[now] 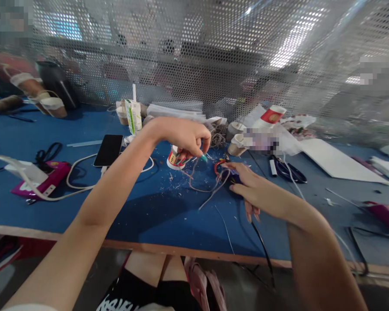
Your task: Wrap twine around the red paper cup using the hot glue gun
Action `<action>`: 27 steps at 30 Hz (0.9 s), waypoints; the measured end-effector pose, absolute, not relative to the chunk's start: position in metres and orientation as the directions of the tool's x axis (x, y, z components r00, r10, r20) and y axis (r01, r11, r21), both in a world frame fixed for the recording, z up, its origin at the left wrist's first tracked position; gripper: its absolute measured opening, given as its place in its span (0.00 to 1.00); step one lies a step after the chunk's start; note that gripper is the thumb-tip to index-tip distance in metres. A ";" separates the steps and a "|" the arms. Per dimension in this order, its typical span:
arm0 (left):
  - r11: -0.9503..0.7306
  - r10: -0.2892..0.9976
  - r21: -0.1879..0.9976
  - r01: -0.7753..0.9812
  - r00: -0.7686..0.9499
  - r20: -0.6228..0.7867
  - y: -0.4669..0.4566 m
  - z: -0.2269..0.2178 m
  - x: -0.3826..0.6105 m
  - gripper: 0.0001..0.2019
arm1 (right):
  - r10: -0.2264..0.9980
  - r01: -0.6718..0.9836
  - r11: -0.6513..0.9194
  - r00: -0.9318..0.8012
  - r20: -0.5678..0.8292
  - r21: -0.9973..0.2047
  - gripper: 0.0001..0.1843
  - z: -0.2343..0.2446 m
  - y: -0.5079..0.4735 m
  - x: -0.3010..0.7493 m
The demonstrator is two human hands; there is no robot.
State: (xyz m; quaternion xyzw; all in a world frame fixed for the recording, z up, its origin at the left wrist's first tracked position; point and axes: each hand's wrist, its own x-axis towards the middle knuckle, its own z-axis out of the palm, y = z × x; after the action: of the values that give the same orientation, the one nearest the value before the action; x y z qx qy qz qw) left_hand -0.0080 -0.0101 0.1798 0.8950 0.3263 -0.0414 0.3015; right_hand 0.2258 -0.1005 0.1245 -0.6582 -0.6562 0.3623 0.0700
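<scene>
On the blue workbench (pixel 142 216) stands a small paper cup (pixel 174 160) with red print, and everything here sits around it. The left hand (pixel 184 134) hangs just over the cup, fingers drawn narrow, the tips pinching a small teal piece (pixel 203 158) just to the cup's right. From that pinch a bundle of thin wires (pixel 210 186) loops down and to the right of the cup, towards the right hand (pixel 257 192). That hand lies low on the bench, further right of the cup, fingers stretched out over a dark object (pixel 236 179) – whether they grip it or only rest on it cannot be told. A red-handled tool (pixel 218 166) lies between the cup and the right hand. Left of the cup are a black phone (pixel 108 150) and a white cable (pixel 81 172); behind it to the left, a drink carton (pixel 133 115). Well to the cup's right lie black scissors (pixel 290 171).
</scene>
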 end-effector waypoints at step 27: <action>-0.560 0.449 0.505 0.656 0.753 -0.481 -0.005 0.122 0.053 0.15 | 0.998 0.785 0.063 -0.032 0.062 -0.617 0.17 0.114 -0.106 0.224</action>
State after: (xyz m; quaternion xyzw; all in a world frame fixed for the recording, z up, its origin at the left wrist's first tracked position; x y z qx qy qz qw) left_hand 0.0535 -0.0054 0.1216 0.8704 0.3176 -0.1503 0.3449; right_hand 0.2245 -0.1059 0.1136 -0.6500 -0.6855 0.2144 0.2484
